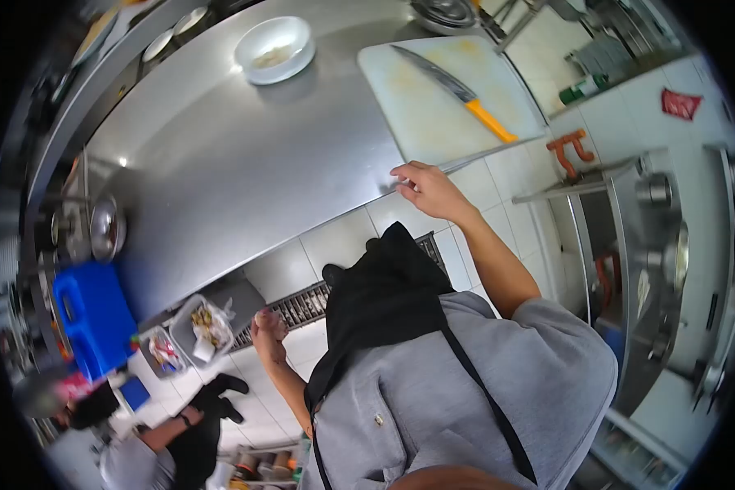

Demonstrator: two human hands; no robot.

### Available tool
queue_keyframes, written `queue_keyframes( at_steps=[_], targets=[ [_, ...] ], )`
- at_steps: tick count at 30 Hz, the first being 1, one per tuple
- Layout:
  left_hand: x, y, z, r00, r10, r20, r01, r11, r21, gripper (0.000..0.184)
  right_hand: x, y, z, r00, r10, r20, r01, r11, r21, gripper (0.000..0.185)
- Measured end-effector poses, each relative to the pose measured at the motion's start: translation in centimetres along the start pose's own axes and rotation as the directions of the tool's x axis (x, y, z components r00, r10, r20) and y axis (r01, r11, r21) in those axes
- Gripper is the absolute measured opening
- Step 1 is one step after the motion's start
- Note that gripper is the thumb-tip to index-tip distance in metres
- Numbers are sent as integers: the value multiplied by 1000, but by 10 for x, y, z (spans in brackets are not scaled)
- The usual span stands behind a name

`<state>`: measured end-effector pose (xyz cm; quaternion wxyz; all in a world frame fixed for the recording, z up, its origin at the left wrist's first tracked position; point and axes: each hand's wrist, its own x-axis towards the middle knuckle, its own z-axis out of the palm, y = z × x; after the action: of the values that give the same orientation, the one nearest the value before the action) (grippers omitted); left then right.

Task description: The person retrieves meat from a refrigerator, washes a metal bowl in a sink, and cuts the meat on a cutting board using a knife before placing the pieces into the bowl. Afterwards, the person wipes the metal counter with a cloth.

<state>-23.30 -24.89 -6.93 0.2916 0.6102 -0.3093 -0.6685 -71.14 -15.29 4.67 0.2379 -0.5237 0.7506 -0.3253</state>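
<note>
My right hand [426, 189] is at the front edge of the steel counter [245, 163], just below the cutting board. Its fingers are bent but apart, with nothing in them. A large knife [449, 86] with a yellow handle lies on the white cutting board [412, 122]. My left hand [269, 328] hangs low at my side, over the floor and away from the counter. Its fingers look curled in, and whatever they hold, if anything, is hidden. Farther back on the counter stands a white bowl [275, 51] with some pale food in the bottom.
Metal bowls [445, 12] stand behind the board. At the left are a blue plastic container [96, 318] and a grey bin [202, 328] with scraps. Another person [159, 441] is at the lower left. A floor drain grate [298, 309] runs below the counter; steel shelving [621, 237] stands right.
</note>
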Motion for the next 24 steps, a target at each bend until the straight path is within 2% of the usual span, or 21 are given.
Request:
queue_keyframes(
  at_steps=[2, 3, 6, 8, 9, 11, 14, 16, 18, 19, 21, 22, 24],
  targets=[
    [10, 21, 30, 997, 42, 66, -45, 998, 45, 21, -11, 16, -17, 996, 50, -78, -50, 999, 6, 27],
    [-7, 53, 67, 991, 7, 135, -12, 999, 37, 21, -16, 28, -27, 990, 81, -118, -79, 997, 18, 27],
    [-10, 99, 146, 974, 29, 226, -62, 988, 141, 24, -15, 67, -67, 967, 95, -234, -110, 993, -52, 25],
    [-13, 122, 201, 916, 89, 392, -214, 934, 287, 26, -1, 85, -100, 932, 121, -342, -148, 988, -54, 22],
    [-11, 126, 222, 917, 93, 389, -218, 931, 292, 26, 12, 96, -118, 918, 113, -380, -145, 988, -57, 21],
    [-8, 131, 265, 853, 57, 518, -256, 912, 322, 28, 53, 126, -156, 893, 80, -443, -134, 987, -92, 20],
    [-21, 124, 316, 864, 69, 499, -252, 917, 310, 28, 143, 180, -202, 869, -78, -489, -47, 970, -239, 20],
    [-29, 117, 341, 873, 64, 483, -232, 926, 297, 28, 203, 200, -230, 875, -36, -482, -105, 959, -262, 22],
    [-45, 105, 351, 919, 92, 382, -202, 944, 259, 26, 260, 217, -255, 824, 111, -555, -306, 912, -273, 22],
    [-52, 101, 353, 925, 97, 367, -201, 945, 257, 26, 282, 228, -261, 832, 105, -545, -292, 917, -270, 22],
    [-68, 88, 348, 970, 62, 235, -111, 974, 200, 27, 316, 242, -267, 624, -47, -780, -487, 757, -435, 24],
    [-73, 81, 340, 971, 59, 233, -98, 982, 161, 27, 331, 252, -269, 630, -47, -775, -476, 765, -434, 24],
    [-69, 57, 314, 984, 97, 147, -117, 983, 142, 26, 351, 272, -272, 607, 44, -794, -607, 671, -426, 27]
  ],
)
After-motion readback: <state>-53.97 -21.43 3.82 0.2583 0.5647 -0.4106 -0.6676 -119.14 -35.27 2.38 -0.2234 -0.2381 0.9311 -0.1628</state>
